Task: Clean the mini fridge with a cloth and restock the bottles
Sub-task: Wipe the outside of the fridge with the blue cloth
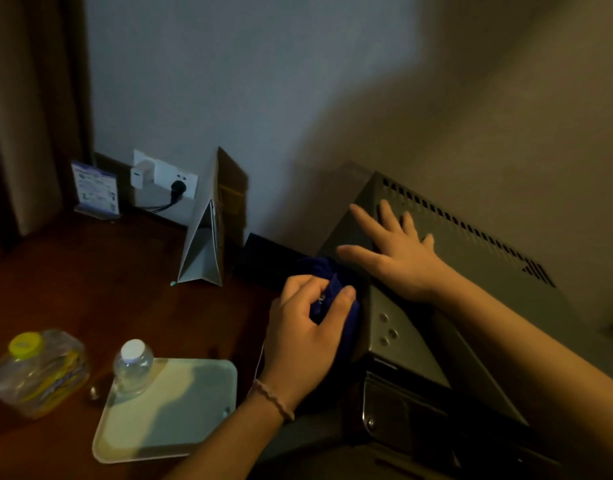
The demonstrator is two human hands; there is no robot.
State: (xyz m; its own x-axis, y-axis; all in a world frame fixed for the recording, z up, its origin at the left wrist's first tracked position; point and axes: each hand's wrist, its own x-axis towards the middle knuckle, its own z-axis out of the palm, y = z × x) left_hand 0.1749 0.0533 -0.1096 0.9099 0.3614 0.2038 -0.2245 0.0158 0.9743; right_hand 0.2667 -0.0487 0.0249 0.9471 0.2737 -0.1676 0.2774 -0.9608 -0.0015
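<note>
Two hands on the job: left hand (307,322) bunches a dark blue cloth (327,278) in curled fingers and presses it against the left side wall of the mini fridge (471,271), near the top edge; looks like the wiping stage. Right hand (397,245) lies flat, fingers spread wide, on the fridge's top panel beside the vent slots, holding nothing, probably bracing the unit so it doesn't slide under the wipe. Fridge sits against the wall at the right end of a wooden table (90,271). Bottles stay out, parked clear of the work: a clear white-capped bottle (133,367) upright on the corner of a pale tray (180,420), a yellow-capped bottle (35,372) lying on the table just left of it. Restock not started. A paper bag (208,233) stands near the wall, with a plugged wall socket (166,181) and a small card stand (95,188) further left.
</note>
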